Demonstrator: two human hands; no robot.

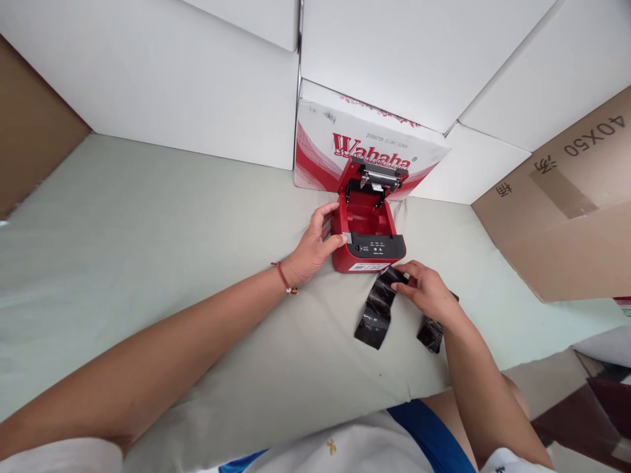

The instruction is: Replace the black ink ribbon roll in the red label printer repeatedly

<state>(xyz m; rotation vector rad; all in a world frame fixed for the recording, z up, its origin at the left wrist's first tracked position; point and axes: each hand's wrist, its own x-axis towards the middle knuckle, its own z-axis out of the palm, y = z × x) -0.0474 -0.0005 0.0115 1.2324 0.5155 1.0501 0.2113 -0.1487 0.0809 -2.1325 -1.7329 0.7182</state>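
Observation:
A small red printer (340, 255) with a black front panel stands upright on the cloth, its lid raised and its inner compartment uncovered. My left hand (311, 248) grips its left side, thumb on the front left corner and fingers along the wall. Just in front of the printer, my right hand (428, 290) pinches the upper end of a crumpled, glossy black plastic strip (376, 320) between thumb and fingers. That strip trails down toward me over the cloth. Another black piece (430, 335) lies beneath my right wrist, partly hidden, so I cannot tell whether the two join.
Behind the printer stands a red and white carton (315, 141) with large red lettering. White boxes (197, 85) are stacked along the back. A brown cardboard box (557, 203) bounds the right side and another brown box (34, 125) the left. Pale green cloth (197, 203) covers the surface.

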